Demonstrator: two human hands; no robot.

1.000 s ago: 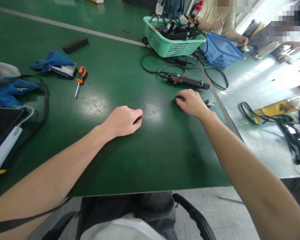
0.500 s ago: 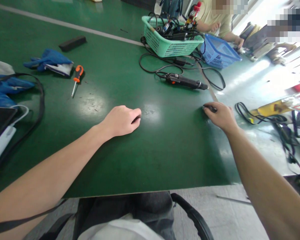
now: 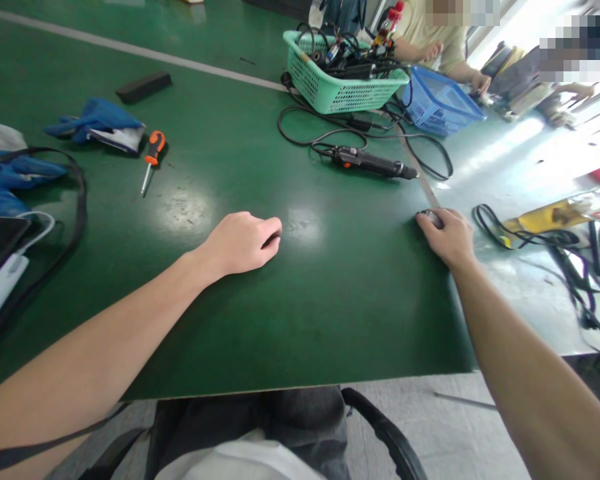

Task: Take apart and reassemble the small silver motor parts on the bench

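Observation:
My left hand (image 3: pixel 245 243) rests on the green tabletop (image 3: pixel 300 327) with its fingers curled under. Whether anything is inside it is hidden. Farther right, my right hand (image 3: pixel 449 235) is closed over a small dark object (image 3: pixel 434 219), close to the right side of the green surface. Only a bit of that object shows past the thumb, too little to tell its kind. Beyond the right hand lies a black electric screwdriver (image 3: pixel 375 163) with its cable. An orange-and-black screwdriver (image 3: pixel 153 157) lies up and left of my left hand.
Blue gloves (image 3: pixel 100 124) and a black bar (image 3: pixel 144 87) lie at the upper left. A green basket (image 3: pixel 350 97) of cables and tools stands at the back beside a blue basket (image 3: pixel 437 110). A co-worker's arms (image 3: pixel 465 73) are behind. Yellow-handled item (image 3: pixel 545 219) and straps lie right.
My right hand has slid a little to the right with the small dark object under it. The left hand has stayed in place.

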